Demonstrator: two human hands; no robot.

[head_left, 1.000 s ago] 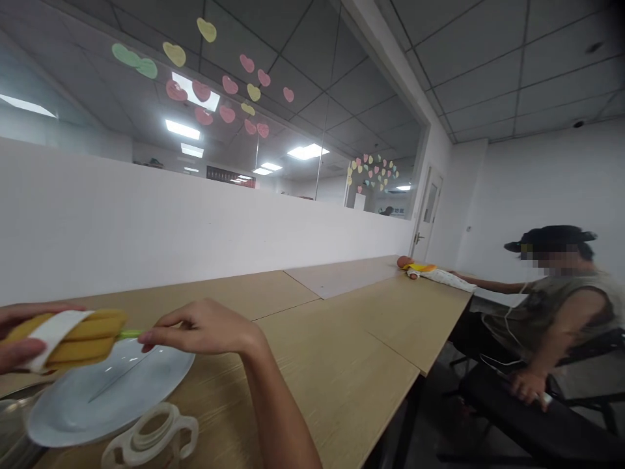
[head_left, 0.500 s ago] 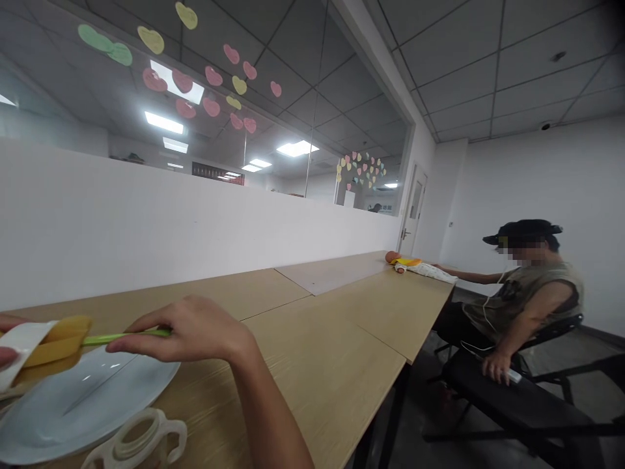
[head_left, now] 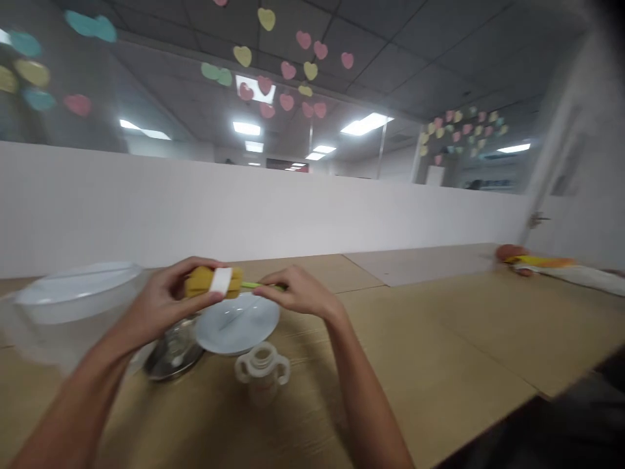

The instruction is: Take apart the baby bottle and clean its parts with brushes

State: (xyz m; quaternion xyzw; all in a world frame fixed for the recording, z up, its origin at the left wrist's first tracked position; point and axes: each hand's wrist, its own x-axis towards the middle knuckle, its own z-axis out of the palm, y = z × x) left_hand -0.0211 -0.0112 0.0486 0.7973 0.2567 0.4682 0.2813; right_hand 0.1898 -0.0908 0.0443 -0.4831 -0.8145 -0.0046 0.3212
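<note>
Between my two hands is a sponge brush with a thick yellow sponge head (head_left: 199,283), a white band around it and a thin green handle (head_left: 250,284). My left hand (head_left: 168,294) grips the sponge head from the left, thumb below and fingers above. My right hand (head_left: 297,291) pinches the green handle at its far end. Below the brush lies a pale shallow plate (head_left: 239,326). In front of the plate stands a clear bottle with a white two-handled collar (head_left: 262,365), its top uncovered. A shiny metal dish (head_left: 173,355) sits partly under my left wrist, its contents blurred.
At the left stands a large translucent white tub (head_left: 78,293), blurred. A doll (head_left: 541,262) in yellow and white lies at the table's far right. Behind the wooden table (head_left: 415,345) runs a white wall (head_left: 293,215) with glass above, dotted with heart-shaped notes.
My view has swung left, bringing my left hand, the tub and the metal dish into sight. The seated person has left the view. Both hands still hold the brush.
</note>
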